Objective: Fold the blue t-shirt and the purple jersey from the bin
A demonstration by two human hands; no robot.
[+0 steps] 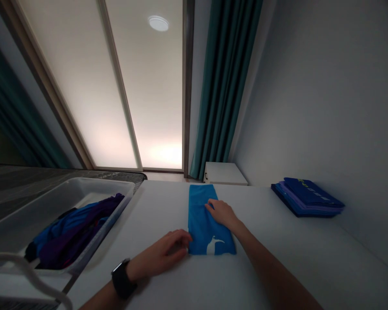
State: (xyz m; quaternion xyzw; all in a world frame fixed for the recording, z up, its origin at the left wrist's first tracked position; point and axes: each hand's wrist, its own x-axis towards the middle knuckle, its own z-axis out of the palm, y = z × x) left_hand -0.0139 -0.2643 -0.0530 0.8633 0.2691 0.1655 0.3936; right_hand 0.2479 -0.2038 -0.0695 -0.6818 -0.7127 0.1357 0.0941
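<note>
A white emblem (211,246) marks the blue cloth (198,215); lettering (311,189) on the folded stack (305,199) is too blurred to read.

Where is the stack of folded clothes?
In the head view, the stack of folded clothes sits on the white table, toward its right side near the wall, right of the right hand.

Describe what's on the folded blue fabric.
The bare right hand lies on the folded blue fabric, the left hand at its edge; a white print shows. What the hands cover cannot be seen.
</note>
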